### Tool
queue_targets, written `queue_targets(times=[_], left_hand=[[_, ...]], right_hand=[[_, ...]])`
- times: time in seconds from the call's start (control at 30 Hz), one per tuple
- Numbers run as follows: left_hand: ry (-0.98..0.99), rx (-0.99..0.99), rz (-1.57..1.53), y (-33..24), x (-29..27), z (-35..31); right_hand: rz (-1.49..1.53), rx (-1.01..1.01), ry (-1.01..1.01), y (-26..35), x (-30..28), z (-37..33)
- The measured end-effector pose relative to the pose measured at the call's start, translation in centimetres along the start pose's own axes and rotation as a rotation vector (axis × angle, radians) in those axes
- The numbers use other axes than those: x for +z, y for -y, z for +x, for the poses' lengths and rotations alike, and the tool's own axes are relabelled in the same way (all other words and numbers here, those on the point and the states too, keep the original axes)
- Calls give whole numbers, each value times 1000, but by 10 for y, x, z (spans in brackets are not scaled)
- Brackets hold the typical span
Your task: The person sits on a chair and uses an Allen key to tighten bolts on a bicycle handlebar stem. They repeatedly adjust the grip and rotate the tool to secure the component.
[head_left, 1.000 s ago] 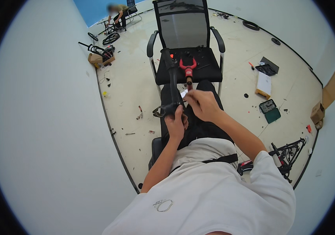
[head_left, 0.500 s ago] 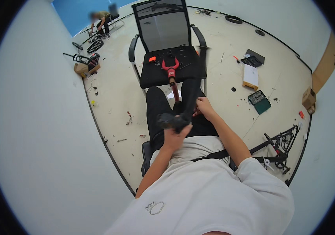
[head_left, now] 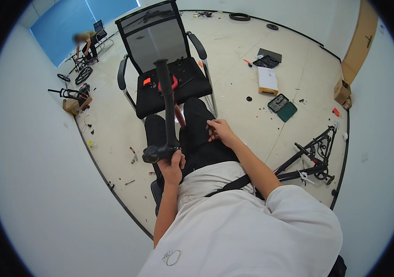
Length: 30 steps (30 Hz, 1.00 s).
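My left hand [head_left: 172, 167] is closed round a black bicycle handlebar [head_left: 168, 104], low down beside its thick, lumpy end. The bar stands nearly upright over my lap, its flared tip in front of the chair. My right hand [head_left: 221, 132] hovers by my right thigh, fingers loosely bent and apart, with nothing visible in it. Behind the bar a red bicycle fork [head_left: 178, 114] leans between my knees against the chair seat, partly hidden.
A black mesh chair [head_left: 197, 90] faces me, with small parts and an orange item [head_left: 147, 81] on its seat. A black bike frame [head_left: 310, 154] lies right. On the floor are a green tool case [head_left: 287, 111] and a white box [head_left: 267, 79]. Another person [head_left: 86, 42] works far left.
The handlebar has swung left and stands more upright, now covering part of the red fork. My left hand moved left with it; my right hand has come away from the bar. The view has turned right.
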<state>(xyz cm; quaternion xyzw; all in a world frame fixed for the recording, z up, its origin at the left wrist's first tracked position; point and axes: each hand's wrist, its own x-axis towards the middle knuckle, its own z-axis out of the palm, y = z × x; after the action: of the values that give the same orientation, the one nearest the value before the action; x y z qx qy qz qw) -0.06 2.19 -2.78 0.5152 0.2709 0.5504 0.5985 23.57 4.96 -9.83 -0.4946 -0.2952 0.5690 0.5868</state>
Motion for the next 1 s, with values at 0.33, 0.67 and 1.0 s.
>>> queue_targets(times=[0.33, 0.67, 1.0], left_hand=[[-23, 40, 42, 1, 3, 8], [-67, -267, -94, 18, 6, 43], [18, -497, -425, 22, -31, 47]], right_hand=[[144, -2, -64, -3, -13, 0], [190, 111, -118, 5, -5, 4], [205, 309, -133, 7, -14, 12]])
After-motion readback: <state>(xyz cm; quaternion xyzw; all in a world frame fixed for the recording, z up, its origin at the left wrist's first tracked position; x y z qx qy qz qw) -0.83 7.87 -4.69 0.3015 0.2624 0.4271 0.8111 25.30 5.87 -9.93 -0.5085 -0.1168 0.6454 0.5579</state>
